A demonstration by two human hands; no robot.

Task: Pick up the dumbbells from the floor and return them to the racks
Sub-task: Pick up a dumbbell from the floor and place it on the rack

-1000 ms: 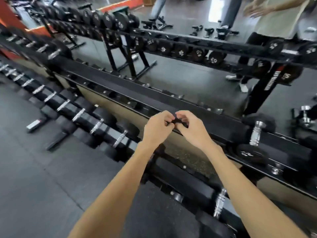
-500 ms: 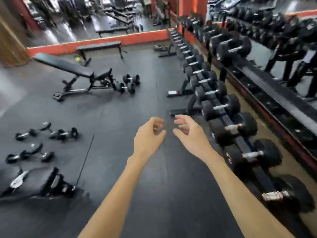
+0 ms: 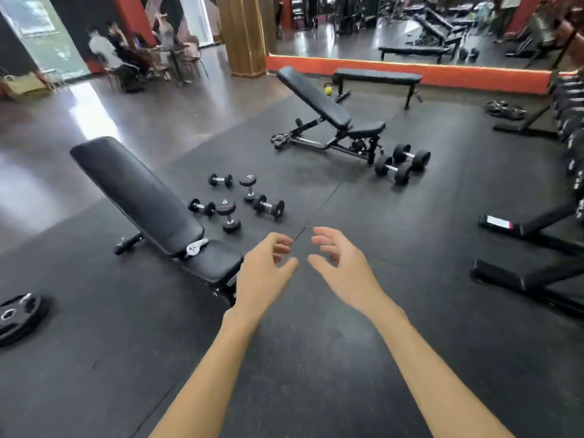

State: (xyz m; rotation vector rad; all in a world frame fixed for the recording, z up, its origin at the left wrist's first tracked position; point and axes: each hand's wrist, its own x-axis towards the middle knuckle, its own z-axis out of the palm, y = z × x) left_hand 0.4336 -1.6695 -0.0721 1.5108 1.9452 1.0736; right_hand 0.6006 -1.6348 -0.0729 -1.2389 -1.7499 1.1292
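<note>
Several small black dumbbells (image 3: pixel 268 206) lie scattered on the black rubber floor beside the near incline bench; two of them stand on end. Two bigger dumbbells (image 3: pixel 410 156) lie next to the far adjustable bench. My left hand (image 3: pixel 264 273) and my right hand (image 3: pixel 339 263) hover side by side above the floor, short of the small dumbbells, fingers loosely curled and holding nothing. The dumbbell rack (image 3: pixel 572 128) shows only at the right edge, its feet (image 3: pixel 524 279) reaching onto the floor.
A near incline bench (image 3: pixel 142 197) stands left of my hands. A far adjustable bench (image 3: pixel 319 102) and a flat bench (image 3: pixel 377 78) sit beyond. Weight plates (image 3: pixel 19 312) lie at lower left and by the rack (image 3: pixel 505 109). People sit at far left.
The view has swung left from the rack to the open floor. My hands, touching at the rack a second ago, are apart and empty.
</note>
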